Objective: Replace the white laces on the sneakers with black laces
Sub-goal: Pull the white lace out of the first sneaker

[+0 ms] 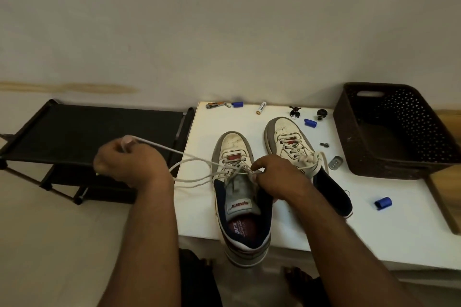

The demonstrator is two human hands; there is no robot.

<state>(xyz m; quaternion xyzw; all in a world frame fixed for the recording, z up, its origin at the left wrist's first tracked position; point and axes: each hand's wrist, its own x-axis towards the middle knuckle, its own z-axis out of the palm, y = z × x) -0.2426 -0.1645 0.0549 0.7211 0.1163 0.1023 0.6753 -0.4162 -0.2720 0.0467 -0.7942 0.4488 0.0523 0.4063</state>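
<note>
— What's on the table (294, 229)?

— Two white sneakers, toes pointing to the wall. The near shoe (240, 197) hangs its heel over the table's front edge; the far shoe (296, 149) sits just beside it on the right, and it's laced and tied.

— And the hands?

— The left hand (129, 162) is out over the floor to the left of the table, fingers curled round the white lace (189, 159), which runs taut from its thumb back to the near shoe's eyelets. More of that lace droops in loops off the table's left edge. The right hand (277, 177) is at the top eyelets of the near shoe, fingertips pinching the lace there (its wrist hides part of the far shoe's opening).

— Anything else lying about?

— Small stuff: blue caps (383, 203) scattered, a battery (261, 107) and a nail clipper (215, 105) by the wall, a metal plate (335, 163). A dark basket (396, 132) stands at the right end. A black rack (87, 132) stands on the floor, left of the table.
</note>
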